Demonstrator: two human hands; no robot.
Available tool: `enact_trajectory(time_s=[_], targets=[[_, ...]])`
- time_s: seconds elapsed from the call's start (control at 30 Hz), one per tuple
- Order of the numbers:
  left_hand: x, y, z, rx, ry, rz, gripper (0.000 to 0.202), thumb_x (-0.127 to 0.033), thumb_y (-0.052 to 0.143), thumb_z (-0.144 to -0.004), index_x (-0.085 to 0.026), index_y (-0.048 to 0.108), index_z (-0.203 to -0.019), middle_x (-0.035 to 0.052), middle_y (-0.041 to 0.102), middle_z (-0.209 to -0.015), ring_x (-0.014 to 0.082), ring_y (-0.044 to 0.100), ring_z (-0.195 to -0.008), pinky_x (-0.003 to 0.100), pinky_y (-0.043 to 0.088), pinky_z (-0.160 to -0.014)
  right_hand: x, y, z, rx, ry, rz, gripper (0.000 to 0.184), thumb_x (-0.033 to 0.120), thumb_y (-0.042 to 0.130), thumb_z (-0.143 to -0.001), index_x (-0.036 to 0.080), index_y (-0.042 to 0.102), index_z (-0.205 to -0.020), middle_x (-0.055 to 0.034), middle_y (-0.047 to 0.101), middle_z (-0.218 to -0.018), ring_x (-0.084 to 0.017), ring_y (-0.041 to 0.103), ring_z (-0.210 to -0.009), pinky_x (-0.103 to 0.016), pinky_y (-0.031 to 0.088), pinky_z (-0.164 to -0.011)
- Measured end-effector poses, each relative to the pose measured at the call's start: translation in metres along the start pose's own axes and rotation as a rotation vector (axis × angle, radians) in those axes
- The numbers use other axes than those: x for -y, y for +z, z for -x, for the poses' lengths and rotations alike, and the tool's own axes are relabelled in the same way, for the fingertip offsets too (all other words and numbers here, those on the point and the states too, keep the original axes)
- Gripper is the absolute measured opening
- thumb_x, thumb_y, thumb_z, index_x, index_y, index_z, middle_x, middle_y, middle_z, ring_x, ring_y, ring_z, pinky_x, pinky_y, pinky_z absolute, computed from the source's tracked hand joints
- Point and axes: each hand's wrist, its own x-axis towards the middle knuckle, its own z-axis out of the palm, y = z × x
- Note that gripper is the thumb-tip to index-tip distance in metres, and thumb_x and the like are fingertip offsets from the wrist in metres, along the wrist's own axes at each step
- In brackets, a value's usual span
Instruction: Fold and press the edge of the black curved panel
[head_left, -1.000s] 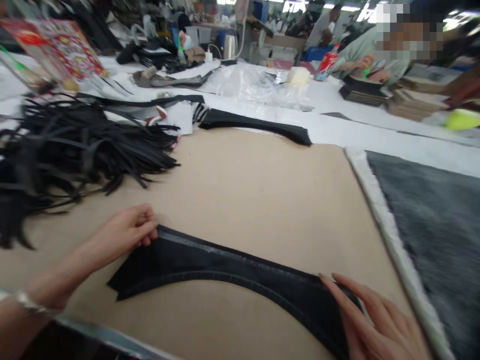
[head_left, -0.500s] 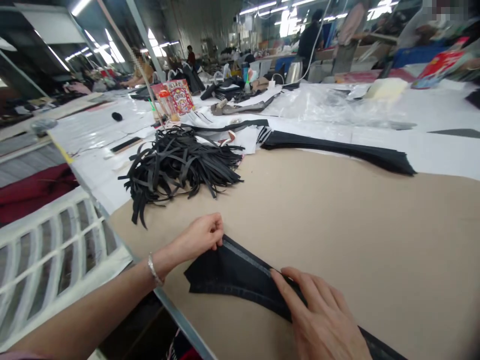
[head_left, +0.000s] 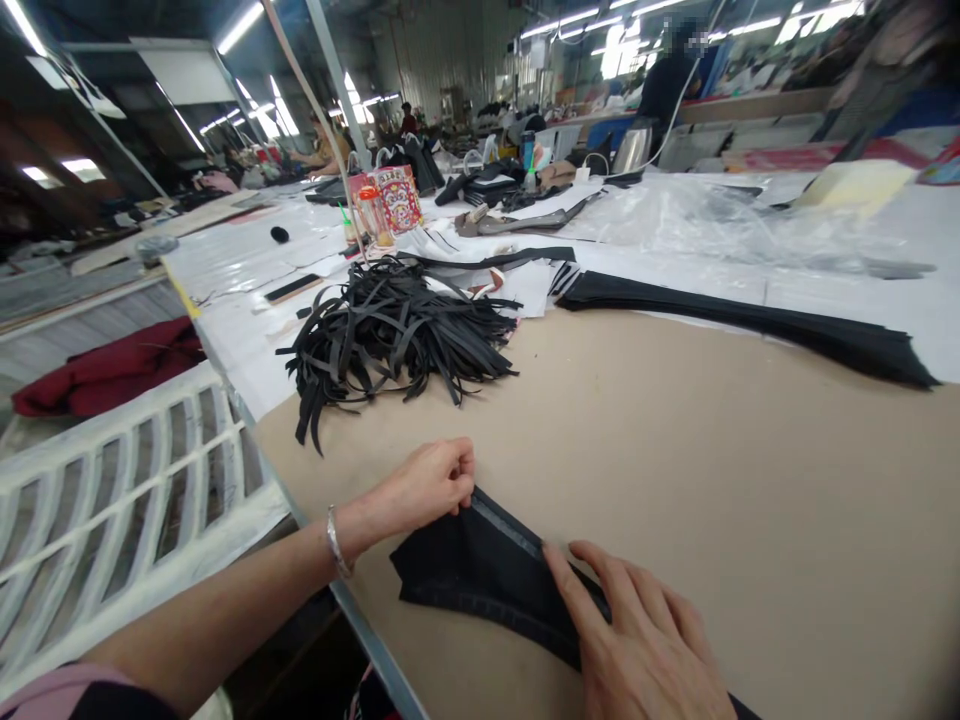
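A curved black fabric piece (head_left: 480, 565) lies on the brown sheet, wide at its left end and narrowing under my right hand. A greyish band runs along its upper edge. My left hand (head_left: 439, 487), with a bracelet at the wrist, pinches the upper left corner of the piece between closed fingers. My right hand (head_left: 645, 640) rests flat on the narrower part, fingers stretched out, the index fingertip at the greyish band. It covers part of the piece. Beyond my left hand sits a heap of thin black strips (head_left: 397, 335).
Brown sheet (head_left: 720, 470) covers the near tabletop. A fanned stack of black pieces (head_left: 735, 315) lies at its far edge. Behind are clear plastic film (head_left: 712, 220), a red patterned box (head_left: 397, 200) and a kettle (head_left: 632, 150). A white slatted rack (head_left: 127, 500) stands left. People work farther back.
The view has swung left, so the table and its things sit farther right in the picture. My left hand still pinches the corner; my right hand stays flat on the piece.
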Motion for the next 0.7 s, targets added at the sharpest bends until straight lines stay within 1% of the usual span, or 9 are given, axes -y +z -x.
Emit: enact_trajectory(time_s=[0.13,0.27,0.37,0.43,0.5,0.57,0.63,0.7], targets=[[0.0,0.0,0.001,0.003,0.004,0.004,0.008,-0.013,0.043,-0.073,-0.019,0.047,-0.076,-0.0002,0.063,-0.065,0.0112,0.058,-0.053,0.018,0.035,-0.045,0.0,0.003,-0.001,0.001,0.008,-0.007,0.071,0.005,0.048,-0.063,0.022,0.05,-0.133,-0.0069,0.06,-0.119,-0.026,0.056,-0.099,-0.041,0.046,-0.076],[0.001,0.0,0.0,0.002,0.005,0.0,0.006,-0.015,0.043,-0.074,-0.02,0.047,-0.076,-0.0002,0.063,-0.065,0.0117,0.058,-0.055,0.019,0.037,-0.047,0.001,0.003,-0.001,-0.011,-0.001,-0.012,0.068,0.006,0.047,-0.066,0.023,0.05,-0.132,-0.0064,0.061,-0.117,-0.025,0.057,-0.098,-0.04,0.045,-0.075],[0.002,0.0,-0.001,0.011,-0.004,0.0,0.005,-0.018,0.043,-0.077,-0.02,0.047,-0.077,0.0002,0.064,-0.067,0.0121,0.059,-0.055,0.02,0.038,-0.048,-0.007,-0.002,0.005,-0.029,0.015,0.003,0.061,0.007,0.045,-0.074,0.023,0.05,-0.132,-0.006,0.061,-0.117,-0.024,0.057,-0.097,-0.039,0.044,-0.074],[0.001,0.0,-0.002,0.026,-0.012,0.012,0.005,-0.023,0.043,-0.079,-0.02,0.047,-0.078,0.0004,0.064,-0.068,0.0124,0.059,-0.056,0.021,0.04,-0.049,-0.018,-0.011,0.014,-0.045,0.065,-0.001,0.05,0.012,0.044,-0.083,0.023,0.05,-0.132,-0.0062,0.061,-0.115,-0.023,0.058,-0.095,-0.038,0.045,-0.073],[-0.002,0.001,0.0,0.049,-0.024,0.037,0.011,-0.031,0.045,-0.081,-0.02,0.046,-0.078,0.0002,0.064,-0.069,0.013,0.058,-0.056,0.022,0.043,-0.051,-0.033,-0.026,0.029,-0.039,0.169,-0.062,0.04,0.02,0.042,-0.092,0.024,0.051,-0.13,-0.0058,0.06,-0.113,-0.022,0.058,-0.095,-0.036,0.046,-0.074],[-0.005,0.001,0.002,0.068,-0.045,0.054,0.02,-0.041,0.047,-0.08,-0.021,0.045,-0.077,-0.0003,0.062,-0.068,0.0136,0.057,-0.056,0.025,0.046,-0.054,-0.053,-0.047,0.051,-0.004,0.328,-0.174,0.033,0.026,0.041,-0.097,0.026,0.052,-0.127,-0.0048,0.06,-0.113,-0.02,0.057,-0.1,-0.034,0.047,-0.081],[-0.004,0.0,0.001,0.074,-0.077,0.017,0.028,-0.048,0.05,-0.076,-0.022,0.043,-0.074,-0.0016,0.061,-0.065,0.014,0.056,-0.055,0.026,0.046,-0.055,-0.075,-0.074,0.081,0.063,0.527,-0.28,0.028,0.03,0.04,-0.098,0.027,0.055,-0.122,-0.0038,0.059,-0.115,-0.019,0.056,-0.105,-0.033,0.046,-0.088],[0.005,-0.002,-0.003,0.105,-0.105,0.003,0.028,-0.049,0.05,-0.076,-0.022,0.045,-0.077,-0.0032,0.064,-0.068,0.0145,0.058,-0.061,0.025,0.046,-0.059,-0.094,-0.1,0.113,0.145,0.701,-0.363,0.025,0.034,0.041,-0.098,0.027,0.058,-0.115,-0.0035,0.058,-0.116,-0.019,0.055,-0.108,-0.034,0.044,-0.093]])
